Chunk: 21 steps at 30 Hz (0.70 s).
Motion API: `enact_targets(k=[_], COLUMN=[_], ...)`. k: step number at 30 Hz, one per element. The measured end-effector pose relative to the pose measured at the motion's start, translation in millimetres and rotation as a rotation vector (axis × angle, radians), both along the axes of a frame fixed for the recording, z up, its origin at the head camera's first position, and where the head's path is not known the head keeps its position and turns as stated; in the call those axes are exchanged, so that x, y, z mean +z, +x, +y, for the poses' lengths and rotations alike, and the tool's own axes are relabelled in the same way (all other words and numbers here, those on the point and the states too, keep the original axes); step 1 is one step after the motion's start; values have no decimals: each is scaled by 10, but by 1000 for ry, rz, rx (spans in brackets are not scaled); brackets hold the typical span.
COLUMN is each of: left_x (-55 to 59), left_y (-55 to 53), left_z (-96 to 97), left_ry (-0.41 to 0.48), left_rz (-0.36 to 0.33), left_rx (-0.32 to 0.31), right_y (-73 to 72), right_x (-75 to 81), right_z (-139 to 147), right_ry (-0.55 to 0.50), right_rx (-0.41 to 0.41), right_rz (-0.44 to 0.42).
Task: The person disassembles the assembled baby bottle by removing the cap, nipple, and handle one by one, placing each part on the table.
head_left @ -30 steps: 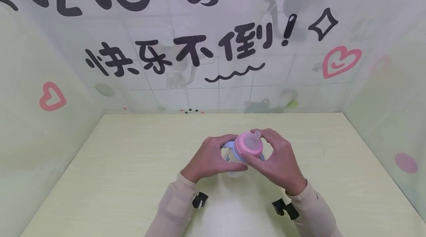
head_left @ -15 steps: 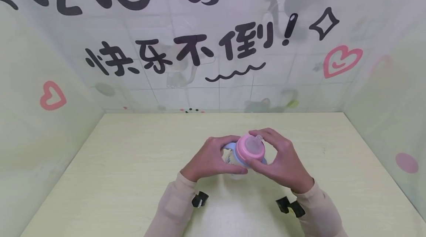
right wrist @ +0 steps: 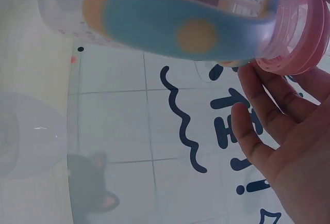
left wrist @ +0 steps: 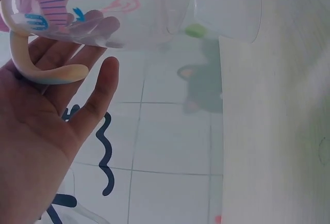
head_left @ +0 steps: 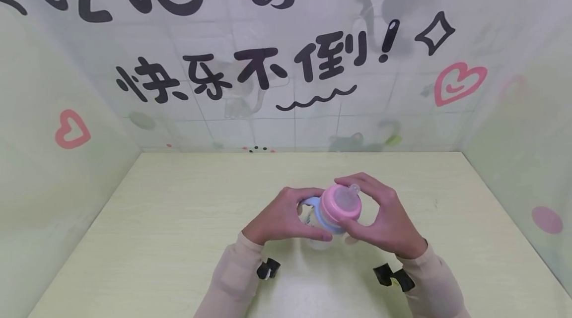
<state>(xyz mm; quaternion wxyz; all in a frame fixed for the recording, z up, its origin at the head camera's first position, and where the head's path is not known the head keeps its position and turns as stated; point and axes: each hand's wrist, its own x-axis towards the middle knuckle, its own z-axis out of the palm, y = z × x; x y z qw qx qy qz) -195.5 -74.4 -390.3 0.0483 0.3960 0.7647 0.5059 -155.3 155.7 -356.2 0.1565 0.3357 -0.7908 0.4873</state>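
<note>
A clear baby bottle [left wrist: 139, 12] with a pink collar [head_left: 330, 209], a soft clear teat [head_left: 354, 189] and two blue-and-cream side handles [right wrist: 149, 25] is held above the table, leaning to the right. My left hand [head_left: 286, 216] grips its upper body and left handle, thumb on the near side. With fingers and thumb, my right hand [head_left: 384, 214] grips the pink collar from the other side. In the right wrist view a clear neck section [right wrist: 283, 22] shows between handle ring and collar. The far fingers are partly hidden behind the bottle.
A clear dome-shaped cap [right wrist: 31, 136] stands on the pale wooden table [head_left: 187, 219], beyond the bottle's base in both wrist views. A printed curtain [head_left: 268, 129] borders the table at the back, with panels on both sides. Black clips [head_left: 393, 277] sit at both wrists.
The bottle has moved slightly right and towards me, its teat leaning further right. My right hand and forearm have shifted right with the collar; my left hand has come slightly lower.
</note>
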Motion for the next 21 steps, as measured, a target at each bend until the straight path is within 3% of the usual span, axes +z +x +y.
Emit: enact_targets(k=[8, 13, 21], left_x=[3, -12, -36], left_y=[-1, -7, -13], left_z=[-5, 11, 16], left_ry=[-3, -21, -47], left_rz=[3, -6, -19], left_rx=[14, 24, 42], right_y=[-9, -9, 51], right_x=[23, 51, 141], right_z=[36, 77, 188], right_ry=[-9, -67, -139], right_rx=[-36, -51, -132], right_rz=[14, 65, 80])
